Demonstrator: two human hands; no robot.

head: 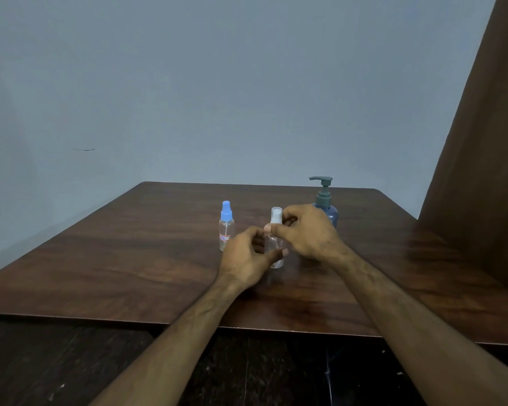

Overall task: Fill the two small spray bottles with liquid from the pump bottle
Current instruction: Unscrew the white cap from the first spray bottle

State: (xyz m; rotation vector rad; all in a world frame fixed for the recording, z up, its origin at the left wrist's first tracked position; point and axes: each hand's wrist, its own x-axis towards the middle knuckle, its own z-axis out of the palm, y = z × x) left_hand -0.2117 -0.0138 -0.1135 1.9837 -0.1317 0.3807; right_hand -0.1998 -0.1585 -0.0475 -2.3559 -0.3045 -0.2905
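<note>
With the left hand [248,256] gripping the clear spray bottle [274,244] firmly on the bench [129,259], the right hand [305,232], pinching its white cap [276,215], should twist straight, keeping it upright.

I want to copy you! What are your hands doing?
Left hand: holding the white-capped spray bottle's body.
Right hand: pinching its cap.

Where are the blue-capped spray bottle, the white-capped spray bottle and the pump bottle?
blue-capped spray bottle [226,230]: head view, on its clear body.
white-capped spray bottle [276,215]: head view, on its white cap, between both hands.
pump bottle [323,197]: head view, on its grey pump collar.
</note>
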